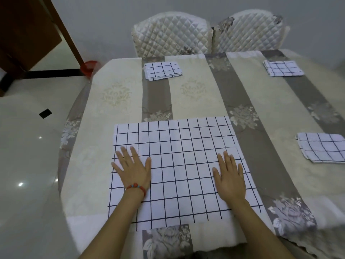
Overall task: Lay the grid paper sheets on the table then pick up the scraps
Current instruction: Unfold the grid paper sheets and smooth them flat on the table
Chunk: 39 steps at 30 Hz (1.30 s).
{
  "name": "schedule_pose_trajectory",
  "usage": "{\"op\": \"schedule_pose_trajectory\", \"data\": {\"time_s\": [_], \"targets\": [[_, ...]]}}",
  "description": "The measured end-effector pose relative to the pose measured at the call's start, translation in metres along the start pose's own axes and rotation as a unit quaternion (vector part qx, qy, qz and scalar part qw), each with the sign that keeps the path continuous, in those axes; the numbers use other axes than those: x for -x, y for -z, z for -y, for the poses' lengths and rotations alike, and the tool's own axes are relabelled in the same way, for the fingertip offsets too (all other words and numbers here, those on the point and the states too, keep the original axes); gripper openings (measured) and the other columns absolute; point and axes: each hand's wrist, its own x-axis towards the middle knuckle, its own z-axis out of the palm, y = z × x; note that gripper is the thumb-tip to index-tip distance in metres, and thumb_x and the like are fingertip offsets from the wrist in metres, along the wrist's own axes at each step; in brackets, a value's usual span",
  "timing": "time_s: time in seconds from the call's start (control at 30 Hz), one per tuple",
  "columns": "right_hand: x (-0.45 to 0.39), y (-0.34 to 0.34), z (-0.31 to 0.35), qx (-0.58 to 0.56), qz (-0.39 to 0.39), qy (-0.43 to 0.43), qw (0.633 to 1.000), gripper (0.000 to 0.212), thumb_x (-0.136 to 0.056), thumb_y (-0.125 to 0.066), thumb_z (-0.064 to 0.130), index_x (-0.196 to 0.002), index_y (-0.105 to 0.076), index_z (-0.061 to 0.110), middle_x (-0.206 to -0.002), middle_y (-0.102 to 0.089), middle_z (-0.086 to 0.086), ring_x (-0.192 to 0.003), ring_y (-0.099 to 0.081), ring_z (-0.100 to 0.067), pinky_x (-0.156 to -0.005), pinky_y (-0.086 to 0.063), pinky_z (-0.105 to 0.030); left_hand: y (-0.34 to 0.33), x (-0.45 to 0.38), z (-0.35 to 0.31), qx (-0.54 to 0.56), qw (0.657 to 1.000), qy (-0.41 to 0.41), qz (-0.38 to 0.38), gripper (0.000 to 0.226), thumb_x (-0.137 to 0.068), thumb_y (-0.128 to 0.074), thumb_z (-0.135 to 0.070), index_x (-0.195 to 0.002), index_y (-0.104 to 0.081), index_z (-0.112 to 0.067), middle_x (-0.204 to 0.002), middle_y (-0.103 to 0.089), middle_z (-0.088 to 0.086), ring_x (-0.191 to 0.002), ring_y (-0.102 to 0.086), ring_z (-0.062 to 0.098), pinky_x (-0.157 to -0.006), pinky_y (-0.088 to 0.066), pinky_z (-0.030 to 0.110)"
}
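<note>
Left hand: my left hand (133, 170) lies flat, fingers straight and spread, palm down on the left part of the big grid sheet (177, 165); it grasps nothing, only presses.
Right hand: my right hand (230, 177) is the same, flat and released, resting on the right part of the sheet close to its right edge.
Big grid sheet: spread open on the near middle of the bench (261, 101), its near edge close to the bench's front edge; at the right edge a second layer seems to show under the top one, though I cannot tell for sure.
Folded stacks: three smaller folded grid pieces lie well apart from my hands, one at the far middle (162, 70), one at the far right (283, 68), one at the right edge (323, 149).
Scraps: I see none I can name with certainty.
Step in hand: I judge I am smoothing the first sheet down; the folded stacks are not yet laid out.
How it will handle: light, thin and limp, I would guess; it should slide easily on the glossy cover and crease if dragged.
Where to take hold: best pinched at two corners or along one edge, lifted with both hands, then pressed flat from the middle outward.
</note>
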Motion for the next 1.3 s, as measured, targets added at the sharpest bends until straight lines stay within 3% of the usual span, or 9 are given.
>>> {"op": "schedule_pose_trajectory", "data": {"time_s": [0.1,0.17,0.4,0.53,0.67,0.77,0.97,1.13,1.3], "targets": [[0.000,-0.001,0.001,-0.005,-0.004,0.002,1.000,0.077,-0.075,0.022,0.067,-0.142,0.006,0.031,-0.150,0.011,0.012,-0.140,0.012,-0.005,-0.118,0.010,-0.035,-0.002,0.011,-0.028,-0.026,0.961,-0.271,0.037,0.071,-0.086,-0.004,-0.061,-0.145,0.000,-0.022,-0.155,0.009,-0.001,-0.145,0.009,0.021,-0.111,0.023,0.037],[0.002,-0.001,0.001,-0.006,-0.001,0.004,1.000,0.077,-0.073,0.024,0.067,-0.140,0.009,0.031,-0.150,0.013,0.012,-0.139,0.014,-0.004,-0.117,0.011,-0.034,-0.009,0.013,-0.026,-0.047,0.934,-0.337,0.107,0.075,-0.074,0.016,-0.068,-0.138,0.015,-0.031,-0.151,0.019,-0.010,-0.143,0.017,0.015,-0.112,0.021,0.039],[0.002,-0.001,0.000,-0.008,-0.016,0.008,1.000,0.079,-0.071,0.027,0.067,-0.139,0.012,0.029,-0.149,0.015,0.012,-0.138,0.017,-0.004,-0.114,0.015,-0.032,0.001,-0.021,0.018,0.010,0.999,-0.008,0.037,0.065,-0.094,-0.024,-0.048,-0.148,-0.005,-0.017,-0.158,0.007,0.009,-0.145,0.009,0.027,-0.117,0.006,0.054],[0.000,0.004,0.001,-0.023,0.007,0.007,1.000,0.082,-0.075,0.021,0.068,-0.145,0.005,0.027,-0.154,0.011,0.008,-0.141,0.014,-0.007,-0.114,0.013,-0.033,0.003,0.003,-0.014,0.047,0.991,-0.122,0.017,0.061,-0.094,-0.032,-0.042,-0.145,-0.019,-0.011,-0.157,-0.006,0.013,-0.146,0.000,0.030,-0.117,-0.001,0.050],[-0.007,0.038,-0.018,-0.173,0.030,0.002,0.984,0.055,-0.096,-0.037,0.040,-0.146,-0.021,0.022,-0.157,-0.012,0.002,-0.145,-0.012,-0.016,-0.116,-0.013,-0.034,-0.001,0.040,-0.081,0.069,0.955,-0.279,0.070,0.071,-0.083,-0.016,-0.052,-0.139,-0.035,-0.013,-0.155,-0.018,0.010,-0.145,-0.013,0.028,-0.118,-0.015,0.046],[-0.016,0.076,-0.071,-0.207,-0.024,-0.040,0.977,0.050,-0.094,-0.045,0.031,-0.141,-0.035,0.014,-0.152,-0.030,-0.007,-0.139,-0.030,-0.026,-0.112,-0.028,-0.039,-0.014,0.061,-0.137,0.057,0.933,-0.337,0.114,0.069,-0.082,-0.019,-0.053,-0.138,-0.036,-0.016,-0.155,-0.021,0.006,-0.145,-0.014,0.023,-0.119,-0.016,0.040],[-0.024,0.136,-0.231,-0.234,-0.107,-0.181,0.949,0.038,-0.093,-0.049,0.022,-0.128,-0.050,0.006,-0.135,-0.049,-0.016,-0.120,-0.049,-0.032,-0.101,-0.037,-0.040,-0.040,0.109,-0.237,0.070,0.912,-0.399,0.066,0.039,-0.080,-0.040,-0.041,-0.110,-0.053,-0.019,-0.112,-0.063,0.011,-0.106,-0.055,0.023,-0.083,-0.055,0.042],[-0.030,0.165,-0.322,-0.235,-0.150,-0.276,0.920,0.039,-0.091,-0.051,0.020,-0.126,-0.051,0.004,-0.130,-0.049,-0.023,-0.118,-0.048,-0.040,-0.097,-0.040,-0.044,-0.050,0.150,-0.307,0.018,0.921,-0.370,0.118,0.041,-0.073,-0.044,-0.041,-0.101,-0.059,-0.016,-0.101,-0.068,0.011,-0.082,-0.070,0.028,-0.068,-0.059,0.036],[-0.052,0.166,-0.365,-0.188,-0.156,-0.320,0.915,0.043,-0.088,-0.055,0.024,-0.119,-0.048,-0.005,-0.125,-0.049,-0.029,-0.118,-0.043,-0.043,-0.097,-0.037,-0.046,-0.064,0.178,-0.340,-0.002,0.933,-0.336,0.132,0.049,-0.072,-0.038,-0.042,-0.102,-0.065,-0.013,-0.110,-0.066,0.011,-0.094,-0.068,0.029,-0.078,-0.056,0.040]]}}
